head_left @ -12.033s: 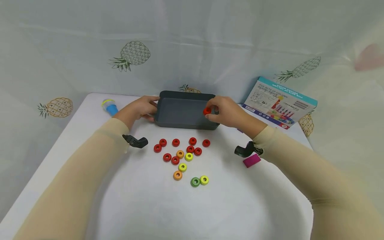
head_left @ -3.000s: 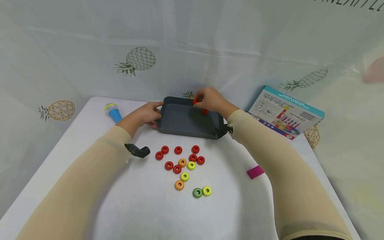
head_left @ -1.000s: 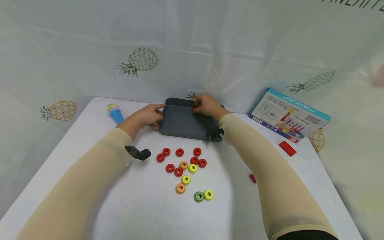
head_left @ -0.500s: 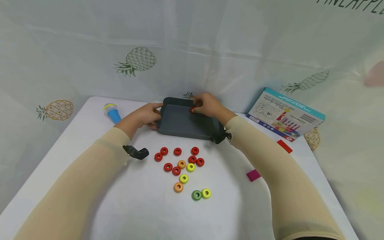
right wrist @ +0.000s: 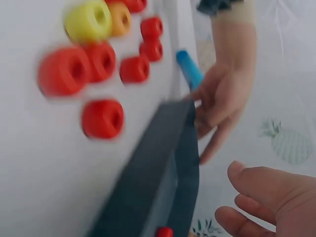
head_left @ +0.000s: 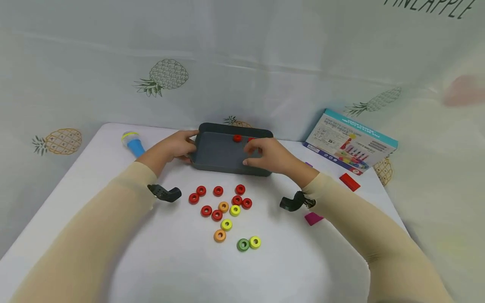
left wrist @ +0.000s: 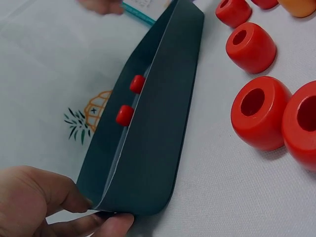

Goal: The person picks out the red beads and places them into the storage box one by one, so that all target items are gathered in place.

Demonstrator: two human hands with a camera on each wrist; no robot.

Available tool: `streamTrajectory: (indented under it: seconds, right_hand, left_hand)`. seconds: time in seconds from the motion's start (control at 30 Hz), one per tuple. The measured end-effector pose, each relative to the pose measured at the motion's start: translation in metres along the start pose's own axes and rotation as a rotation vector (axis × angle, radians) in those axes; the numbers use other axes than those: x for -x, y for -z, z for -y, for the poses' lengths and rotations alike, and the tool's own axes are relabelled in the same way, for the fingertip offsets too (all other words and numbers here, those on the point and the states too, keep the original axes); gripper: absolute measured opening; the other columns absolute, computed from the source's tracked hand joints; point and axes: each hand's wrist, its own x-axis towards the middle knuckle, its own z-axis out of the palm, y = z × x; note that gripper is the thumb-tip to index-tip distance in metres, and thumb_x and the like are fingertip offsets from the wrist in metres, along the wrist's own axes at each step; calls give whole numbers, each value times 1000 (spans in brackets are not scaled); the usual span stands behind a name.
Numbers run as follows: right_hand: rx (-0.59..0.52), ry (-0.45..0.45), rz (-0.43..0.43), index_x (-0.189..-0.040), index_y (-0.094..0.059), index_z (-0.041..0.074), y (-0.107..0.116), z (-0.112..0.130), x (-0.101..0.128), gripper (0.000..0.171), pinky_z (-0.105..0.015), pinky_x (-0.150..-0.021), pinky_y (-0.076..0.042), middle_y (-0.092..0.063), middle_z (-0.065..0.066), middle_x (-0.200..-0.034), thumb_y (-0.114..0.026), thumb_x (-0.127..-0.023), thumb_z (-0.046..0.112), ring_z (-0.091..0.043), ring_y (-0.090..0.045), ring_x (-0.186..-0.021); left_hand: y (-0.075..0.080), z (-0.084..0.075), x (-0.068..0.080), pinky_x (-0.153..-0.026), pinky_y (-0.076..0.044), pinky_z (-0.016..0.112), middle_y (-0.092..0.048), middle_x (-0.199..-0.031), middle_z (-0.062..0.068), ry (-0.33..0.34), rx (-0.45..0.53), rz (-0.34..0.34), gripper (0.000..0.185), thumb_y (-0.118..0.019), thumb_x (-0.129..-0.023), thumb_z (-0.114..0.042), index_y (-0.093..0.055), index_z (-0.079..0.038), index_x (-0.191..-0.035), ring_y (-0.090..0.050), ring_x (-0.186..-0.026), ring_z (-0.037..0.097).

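My left hand (head_left: 175, 146) pinches the left end of a dark grey tray (head_left: 216, 153), its fingers at the rim and corner in the left wrist view. Two red beads lie inside the tray along its far side: one red bead (head_left: 237, 138) in plain sight, the other red bead (head_left: 250, 139) partly behind my right fingers. Over the tray's right half hovers my right hand (head_left: 270, 155), thumb and fingers parted, holding nothing. In front of the tray, several red beads (head_left: 217, 191) are spread on the white table, with orange beads (head_left: 219, 235), yellow beads (head_left: 255, 242) and a green bead (head_left: 243, 244).
A printed toy box (head_left: 350, 141) leans at the back right. Near it lie a red block (head_left: 349, 182) and a magenta block (head_left: 313, 218), partly under my right forearm. A blue toy microphone (head_left: 134, 144) rests at the back left. A pineapple-print curtain (head_left: 242, 63) hangs behind the table.
Twelve seconds ago my right hand held a red bead above a bare tray. Since then two red beads have come to lie in it. Just now my right hand released one and drew back rightward.
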Motion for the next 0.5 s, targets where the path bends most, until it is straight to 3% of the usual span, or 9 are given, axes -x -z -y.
streamTrajectory:
  seconds: [0.13,0.27,0.5]
  right_hand:
    - [-55,41,40,-114,-72,10,-19,7,17,32,-44,-94,-54,-73,-8,-110,-81,-87,26,-24,-65,-105]
    - [-89,28,101,-117,-73,9,-38,12,32,34,-43,-92,-55,-73,-4,-108,-81,-87,24,-24,-63,-106]
    - [-116,-43,168,-117,-74,16,-54,8,58,33,-37,-93,-54,-73,6,-112,-81,-86,25,-19,-61,-108]
  left_hand:
    - [4,5,7,-72,-63,35,-47,-148,27,1,-13,-14,80,-51,-93,-5,-17,-18,-164,-60,-113,35]
    - [6,7,11,-74,-63,36,-45,-148,30,2,-8,1,79,-50,-94,-5,-14,-17,-164,-58,-116,37]
    - [-1,-2,0,-72,-63,36,-44,-150,27,-7,-4,14,79,-50,-95,-5,-14,-18,-164,-58,-113,35]
